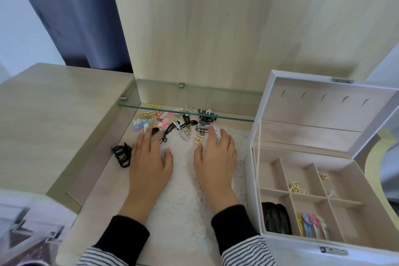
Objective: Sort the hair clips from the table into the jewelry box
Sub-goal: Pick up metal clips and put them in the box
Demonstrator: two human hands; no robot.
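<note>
Hands (149, 162) (216, 157) lie flat, fingertips (145, 135) at hair clips (172, 124).

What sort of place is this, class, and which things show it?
Probably a bedroom dressing table: it has a glass shelf, an open jewelry box and a pile of hair clips.

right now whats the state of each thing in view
jewelry box, lid open
left hand, flat, fingers straight
right hand, flat, fingers straight
hair clip pile, loose, unsorted
black claw clip, lying apart beside left hand
coloured clips, in the box
gold rings, in the box
</note>
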